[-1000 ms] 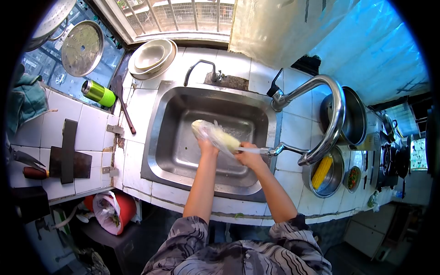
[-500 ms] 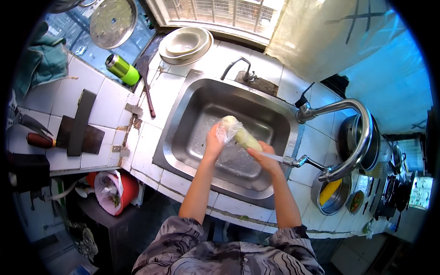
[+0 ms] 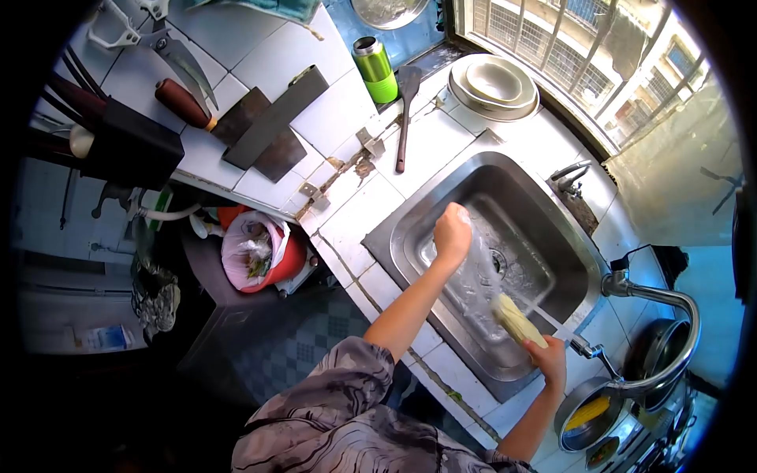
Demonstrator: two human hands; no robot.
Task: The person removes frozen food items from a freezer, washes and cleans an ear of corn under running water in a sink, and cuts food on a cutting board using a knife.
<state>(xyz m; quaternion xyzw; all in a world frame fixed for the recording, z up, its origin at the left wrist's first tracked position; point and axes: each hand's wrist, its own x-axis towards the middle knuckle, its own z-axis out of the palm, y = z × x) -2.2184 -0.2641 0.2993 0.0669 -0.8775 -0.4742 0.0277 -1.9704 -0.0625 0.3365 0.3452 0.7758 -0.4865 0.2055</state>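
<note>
one pale corn cob [image 3: 517, 321] gripped in right hand [image 3: 552, 361]; left hand [image 3: 452, 236] clutching clear plastic bag [image 3: 475, 280] (sink [image 3: 489, 185] beneath)

Daylight pours through the barred window [image 3: 582, 61] — whitening the tiles [image 3: 441, 146] and glinting off the steel sink [image 3: 526, 185]. The floor [image 3: 315, 340] sits in shadow; edges bend, fisheye-like, into black — and the clear plastic [image 3: 471, 280] seems motion-blurred.
</note>
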